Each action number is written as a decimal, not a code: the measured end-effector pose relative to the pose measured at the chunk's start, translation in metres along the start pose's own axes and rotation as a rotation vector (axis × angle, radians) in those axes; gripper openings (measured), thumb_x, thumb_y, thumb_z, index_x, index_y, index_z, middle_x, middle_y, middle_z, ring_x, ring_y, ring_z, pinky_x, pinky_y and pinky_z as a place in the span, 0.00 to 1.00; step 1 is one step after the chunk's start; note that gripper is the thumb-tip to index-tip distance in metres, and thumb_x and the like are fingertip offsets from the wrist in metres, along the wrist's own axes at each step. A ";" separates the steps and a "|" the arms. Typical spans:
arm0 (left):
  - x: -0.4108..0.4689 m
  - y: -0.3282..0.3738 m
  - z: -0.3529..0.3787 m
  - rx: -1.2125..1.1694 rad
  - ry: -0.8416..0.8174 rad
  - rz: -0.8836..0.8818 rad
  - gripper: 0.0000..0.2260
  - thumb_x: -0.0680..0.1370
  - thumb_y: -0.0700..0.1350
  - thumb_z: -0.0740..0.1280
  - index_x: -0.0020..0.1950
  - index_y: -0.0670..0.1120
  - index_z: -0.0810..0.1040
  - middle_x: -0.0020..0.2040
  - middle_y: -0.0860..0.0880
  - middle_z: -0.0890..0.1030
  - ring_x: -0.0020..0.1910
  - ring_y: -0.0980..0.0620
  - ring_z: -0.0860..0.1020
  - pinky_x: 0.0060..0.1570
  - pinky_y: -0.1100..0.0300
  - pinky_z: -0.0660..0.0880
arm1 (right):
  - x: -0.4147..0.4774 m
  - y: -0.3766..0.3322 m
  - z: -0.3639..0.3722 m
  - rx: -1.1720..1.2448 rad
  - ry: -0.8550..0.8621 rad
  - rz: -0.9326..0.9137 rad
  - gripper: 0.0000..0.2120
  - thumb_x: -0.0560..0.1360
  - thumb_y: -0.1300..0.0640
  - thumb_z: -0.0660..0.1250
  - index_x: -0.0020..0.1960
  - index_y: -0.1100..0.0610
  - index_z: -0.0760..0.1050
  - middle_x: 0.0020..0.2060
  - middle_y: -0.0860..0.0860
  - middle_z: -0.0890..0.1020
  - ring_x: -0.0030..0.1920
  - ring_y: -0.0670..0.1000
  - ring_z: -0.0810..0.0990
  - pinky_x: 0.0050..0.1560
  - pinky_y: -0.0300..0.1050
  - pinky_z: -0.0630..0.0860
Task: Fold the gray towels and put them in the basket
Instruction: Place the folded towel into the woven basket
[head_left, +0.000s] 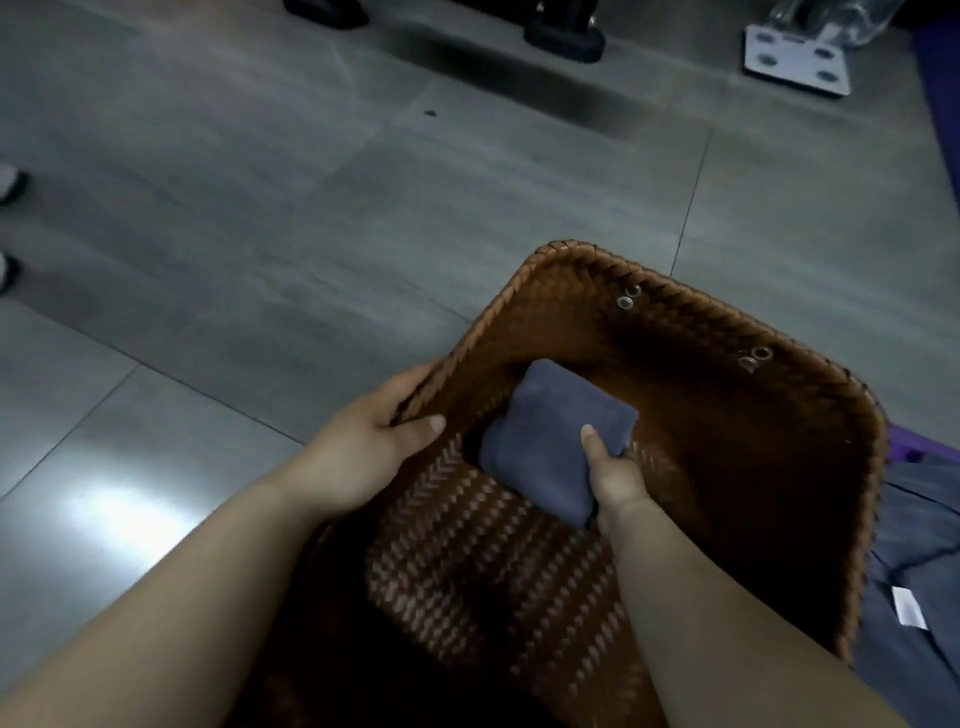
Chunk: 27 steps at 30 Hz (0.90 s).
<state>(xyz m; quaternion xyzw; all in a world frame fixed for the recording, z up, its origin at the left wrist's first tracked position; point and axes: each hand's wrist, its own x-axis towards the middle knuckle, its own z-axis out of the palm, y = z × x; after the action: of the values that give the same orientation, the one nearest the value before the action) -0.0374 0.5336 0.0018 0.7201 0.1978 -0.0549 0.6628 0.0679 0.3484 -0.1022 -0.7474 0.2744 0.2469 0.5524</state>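
Note:
A brown woven basket stands on the grey floor in front of me, its mouth tipped toward me. My left hand grips the basket's left rim, thumb inside and fingers outside. My right hand reaches into the basket and holds a folded gray towel, thumb on top and fingers hidden beneath it. The towel is a compact folded bundle down inside the basket. I cannot tell whether it touches the bottom.
More gray cloth with a white label lies on the floor right of the basket, over a purple mat. Black furniture feet and a white base plate stand at the far edge. Shoes show at the left edge.

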 end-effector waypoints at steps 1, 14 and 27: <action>-0.002 -0.001 0.001 -0.030 -0.001 -0.020 0.17 0.77 0.37 0.61 0.58 0.58 0.71 0.50 0.62 0.78 0.47 0.68 0.76 0.50 0.75 0.72 | 0.002 -0.001 0.001 0.007 -0.008 -0.011 0.25 0.77 0.49 0.61 0.70 0.59 0.62 0.64 0.59 0.73 0.62 0.61 0.73 0.58 0.50 0.71; -0.016 0.000 0.009 0.177 0.178 0.012 0.20 0.77 0.38 0.62 0.68 0.51 0.68 0.62 0.54 0.75 0.61 0.58 0.72 0.62 0.66 0.65 | -0.004 0.011 0.018 -0.613 0.141 -0.207 0.40 0.76 0.47 0.61 0.75 0.55 0.37 0.75 0.57 0.50 0.74 0.57 0.55 0.72 0.49 0.55; -0.016 -0.005 0.002 0.367 0.136 0.045 0.21 0.78 0.43 0.61 0.69 0.56 0.65 0.67 0.55 0.71 0.66 0.57 0.68 0.63 0.65 0.62 | -0.005 -0.001 0.027 -1.486 -0.257 -0.598 0.46 0.72 0.35 0.59 0.74 0.50 0.32 0.73 0.51 0.31 0.73 0.56 0.31 0.71 0.61 0.35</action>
<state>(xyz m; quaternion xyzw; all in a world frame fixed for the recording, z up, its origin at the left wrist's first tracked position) -0.0537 0.5283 0.0028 0.8352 0.2126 -0.0264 0.5065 0.0626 0.3751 -0.1053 -0.9266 -0.2380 0.2904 -0.0186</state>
